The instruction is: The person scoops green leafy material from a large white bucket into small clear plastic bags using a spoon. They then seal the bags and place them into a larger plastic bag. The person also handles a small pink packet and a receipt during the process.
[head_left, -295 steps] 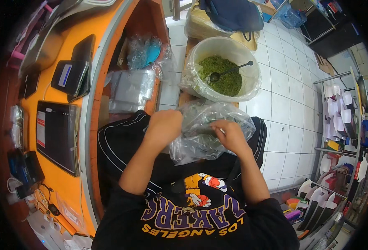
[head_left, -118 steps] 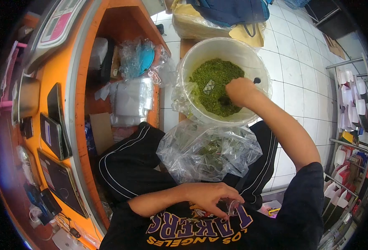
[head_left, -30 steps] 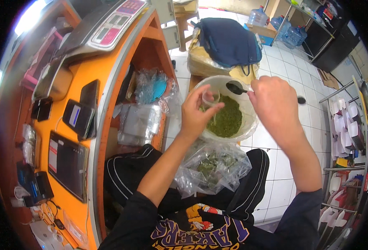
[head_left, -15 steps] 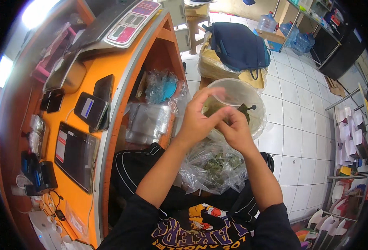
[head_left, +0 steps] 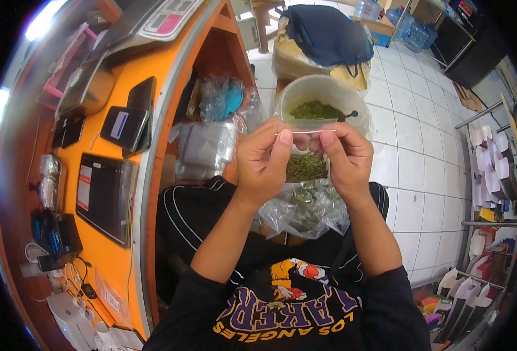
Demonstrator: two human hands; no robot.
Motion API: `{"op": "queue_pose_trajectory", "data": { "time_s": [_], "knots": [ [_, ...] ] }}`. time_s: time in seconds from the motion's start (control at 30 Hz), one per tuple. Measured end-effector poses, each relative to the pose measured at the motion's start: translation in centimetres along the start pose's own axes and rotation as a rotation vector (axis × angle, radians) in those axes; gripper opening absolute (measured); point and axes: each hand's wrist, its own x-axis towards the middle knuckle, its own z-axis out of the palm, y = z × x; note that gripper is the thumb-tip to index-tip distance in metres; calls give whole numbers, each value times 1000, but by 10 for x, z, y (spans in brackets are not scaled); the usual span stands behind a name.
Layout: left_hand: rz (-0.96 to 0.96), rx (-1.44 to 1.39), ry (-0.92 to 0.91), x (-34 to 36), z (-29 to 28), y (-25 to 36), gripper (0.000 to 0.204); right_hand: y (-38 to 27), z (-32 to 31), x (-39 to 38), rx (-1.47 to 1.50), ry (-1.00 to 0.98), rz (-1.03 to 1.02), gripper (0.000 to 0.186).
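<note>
Both my hands hold up a small clear zip bag (head_left: 305, 161) with green dried herb in its lower part. My left hand (head_left: 262, 161) pinches the top strip at its left end, and my right hand (head_left: 346, 158) pinches it at the right end. Below them, on my lap, lies a large clear plastic bag (head_left: 305, 210) with more green herb in it. Beyond my hands stands a white bucket (head_left: 323, 96) of the same green herb, with a dark spoon handle (head_left: 349, 115) sticking out at its right side.
An orange counter (head_left: 124, 99) runs along my left with phones, a tablet and a scale on it. Stacks of clear bags (head_left: 203, 149) sit on a shelf under it. A dark blue bag (head_left: 325, 32) lies on a box behind the bucket. White tiled floor lies to the right.
My hands have lifted the small bag up from above the large bag and now hold it by its top strip. The spoon, earlier in my right hand, rests in the bucket.
</note>
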Motion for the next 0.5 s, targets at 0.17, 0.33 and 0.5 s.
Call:
{"op": "queue_pose_trajectory", "data": {
  "time_s": [0.17,0.33,0.5],
  "knots": [
    [117,141,-36,-15,4,14,19,-11,0,-22,-14,21,-24,11],
    [94,129,-34,-32,4,17,13,-9,0,-42,-75,53,-61,6],
    [-85,-68,156,-62,16,18,6,-6,13,-66,-38,113,20,9]
  ]
}}
